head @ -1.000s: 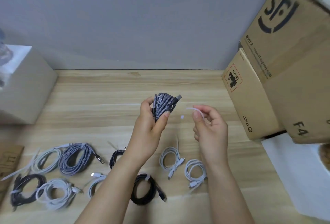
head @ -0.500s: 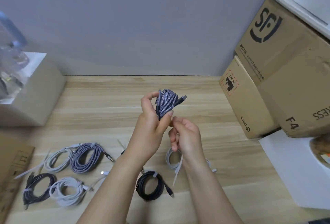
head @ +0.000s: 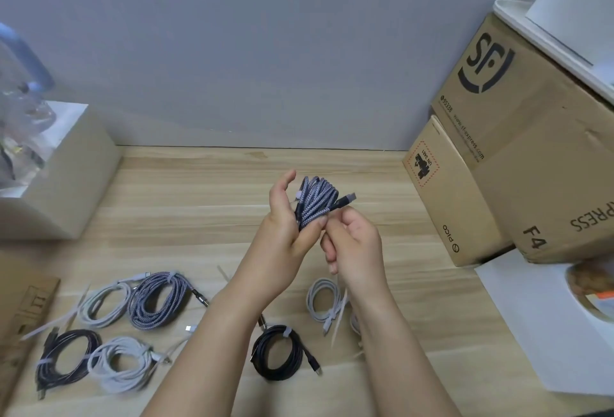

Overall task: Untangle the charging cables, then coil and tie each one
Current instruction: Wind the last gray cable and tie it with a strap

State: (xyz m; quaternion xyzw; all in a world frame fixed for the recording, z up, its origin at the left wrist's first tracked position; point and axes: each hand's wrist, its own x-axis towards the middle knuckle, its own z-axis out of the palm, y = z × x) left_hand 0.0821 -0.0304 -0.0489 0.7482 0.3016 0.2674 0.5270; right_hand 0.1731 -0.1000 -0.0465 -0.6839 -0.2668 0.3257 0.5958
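Since 0.5 s ago the right hand (head: 357,250) has been kept close against the left hand (head: 285,227), and the tie's tail now hangs lower beneath it. The grey braided cable (head: 317,205) is held up above the bench (head: 199,204), coiled into a tight bundle and gripped between the thumb and fingers of the left hand, its plug pointing right. The right hand's fingers are curled just beside the bundle's lower end, pinching a thin white tie (head: 339,320) whose tail trails downward.

On the light wooden bench, 6 coiled and tied cables are seen plainly: a white cable (head: 106,305) and a grey braided coil (head: 159,300) at the left, a black coil (head: 66,355) and a second white coil (head: 121,363) nearer the front edge, another black coil (head: 277,355) between the forearms, and a small white coil (head: 324,300) behind the right wrist. Loose white ties (head: 56,323) lie at the left. A plain grey wall (head: 265,51) stands behind the bench. 2 cardboard boxes (head: 531,157) are stacked at the right, and a pale box (head: 66,170) stands at the left.
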